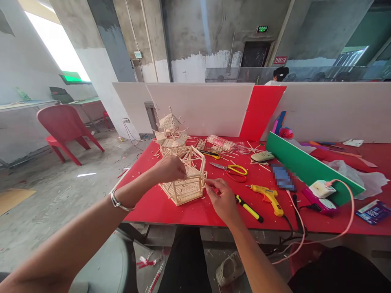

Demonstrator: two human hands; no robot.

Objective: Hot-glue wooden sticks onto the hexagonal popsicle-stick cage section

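Observation:
A hexagonal frame built of thin wooden sticks (186,177) stands tilted on the red table (159,207). My left hand (169,167) is closed on its upper left rim, holding it. My right hand (222,199) pinches the frame's lower right corner with thumb and forefinger, perhaps on a single stick. Behind the frame stands a finished stick pagoda (170,131).
Yellow-handled scissors (230,169), a yellow glue gun (269,197), a yellow-black utility knife (249,208), loose sticks (220,143) and a green board (308,167) lie to the right. White and red panels (214,108) wall the table's back. A red chair (65,130) stands left.

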